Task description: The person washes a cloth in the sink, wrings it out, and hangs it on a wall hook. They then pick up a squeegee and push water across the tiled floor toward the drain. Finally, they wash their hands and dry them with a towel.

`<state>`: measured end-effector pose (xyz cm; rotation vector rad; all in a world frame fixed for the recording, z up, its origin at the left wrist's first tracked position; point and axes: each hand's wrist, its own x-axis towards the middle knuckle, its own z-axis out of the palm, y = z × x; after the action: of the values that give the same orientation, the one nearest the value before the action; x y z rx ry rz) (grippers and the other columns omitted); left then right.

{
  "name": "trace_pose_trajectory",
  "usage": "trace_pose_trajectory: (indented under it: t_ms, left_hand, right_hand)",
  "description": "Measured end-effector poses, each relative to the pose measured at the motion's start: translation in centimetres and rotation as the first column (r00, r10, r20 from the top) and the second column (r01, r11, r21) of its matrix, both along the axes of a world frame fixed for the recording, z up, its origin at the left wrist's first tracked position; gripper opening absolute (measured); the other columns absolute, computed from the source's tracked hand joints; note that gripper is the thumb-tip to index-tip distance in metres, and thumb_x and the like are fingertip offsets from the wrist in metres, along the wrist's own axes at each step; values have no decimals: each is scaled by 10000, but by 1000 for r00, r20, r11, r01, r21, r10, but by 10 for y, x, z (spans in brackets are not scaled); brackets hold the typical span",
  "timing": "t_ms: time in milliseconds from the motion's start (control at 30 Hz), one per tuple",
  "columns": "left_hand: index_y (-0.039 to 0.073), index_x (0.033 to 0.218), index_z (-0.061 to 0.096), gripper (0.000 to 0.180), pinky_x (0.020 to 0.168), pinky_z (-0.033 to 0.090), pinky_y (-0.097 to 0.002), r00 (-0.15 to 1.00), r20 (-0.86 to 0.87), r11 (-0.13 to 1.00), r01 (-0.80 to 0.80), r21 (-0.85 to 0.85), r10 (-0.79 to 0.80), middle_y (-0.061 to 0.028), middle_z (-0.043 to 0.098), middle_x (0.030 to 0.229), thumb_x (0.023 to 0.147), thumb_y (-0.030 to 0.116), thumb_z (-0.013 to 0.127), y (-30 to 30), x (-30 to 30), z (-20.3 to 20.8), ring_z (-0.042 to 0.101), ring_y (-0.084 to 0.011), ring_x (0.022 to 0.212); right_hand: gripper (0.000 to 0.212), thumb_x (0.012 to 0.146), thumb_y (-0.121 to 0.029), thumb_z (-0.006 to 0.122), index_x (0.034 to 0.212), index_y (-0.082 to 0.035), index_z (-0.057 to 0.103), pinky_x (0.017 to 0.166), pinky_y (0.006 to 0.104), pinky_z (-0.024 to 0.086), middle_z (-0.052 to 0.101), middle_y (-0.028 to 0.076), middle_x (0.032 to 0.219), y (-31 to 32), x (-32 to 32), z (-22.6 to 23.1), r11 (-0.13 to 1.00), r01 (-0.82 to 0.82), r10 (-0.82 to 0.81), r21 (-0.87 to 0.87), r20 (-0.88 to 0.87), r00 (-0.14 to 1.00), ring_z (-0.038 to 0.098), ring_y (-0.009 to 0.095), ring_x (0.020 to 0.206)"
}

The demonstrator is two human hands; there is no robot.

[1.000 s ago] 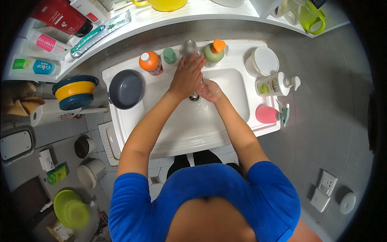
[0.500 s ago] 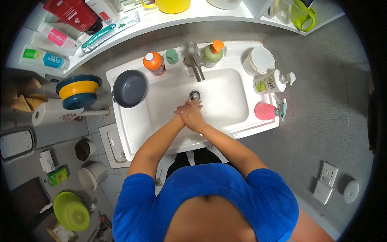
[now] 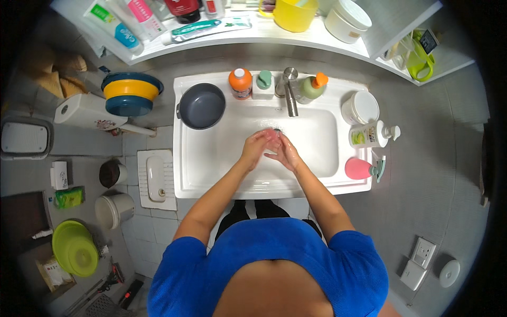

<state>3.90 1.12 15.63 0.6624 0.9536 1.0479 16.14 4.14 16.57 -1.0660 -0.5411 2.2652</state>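
Note:
My left hand (image 3: 254,150) and my right hand (image 3: 288,154) are over the basin of the white sink (image 3: 311,187), just in front of the faucet (image 3: 291,100). Both look wet. Their fingertips meet near the dark drain (image 3: 278,131), which is partly hidden. Between the palms there is a gap, and both thumbs stand off from the fingers. A pinkish patch shows at the meeting fingertips; whether it is skin or a small object, I cannot make out. Droplets or suds dot the basin behind the fingers.
Along the sink's rim stand a grey pan (image 3: 202,107), an orange bottle (image 3: 241,84), green pump bottles (image 3: 311,89), a white tub (image 3: 361,108), a white pump bottle (image 3: 369,134) and a pink spray bottle (image 3: 359,168). A shelf (image 3: 296,38) with toiletries overhangs the back.
My hands have come apart from an overlapping clasp to touching only at the fingertips. The view has shifted, so the sink and shelf appear farther right and lower.

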Motion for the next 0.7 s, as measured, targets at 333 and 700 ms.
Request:
trace_pose_trajectory:
  t_ms: [333, 700]
  left_hand:
    - [-7, 1211, 304, 411, 919, 297, -306, 811, -490, 802, 46, 596, 318, -191, 379, 1172, 803, -31, 352, -41, 25, 5, 381, -263, 1071]
    - [93, 1247, 301, 554, 926, 316, -376, 505, -830, 610, 587, 532, 238, -138, 469, 1125, 740, 42, 520, -46, -30, 203, 435, -262, 1065]
  right_hand:
    - [301, 863, -323, 382, 690, -77, 400, 504, 360, 441, 440, 54, 545, -15, -35, -15, 957, 176, -178, -229, 13, 984, 458, 202, 462]
    - [197, 847, -119, 434, 917, 46, 517, 639, 262, 438, 575, 123, 765, 5, 1, 188, 389, -457, -113, 800, 534, 838, 554, 162, 712]
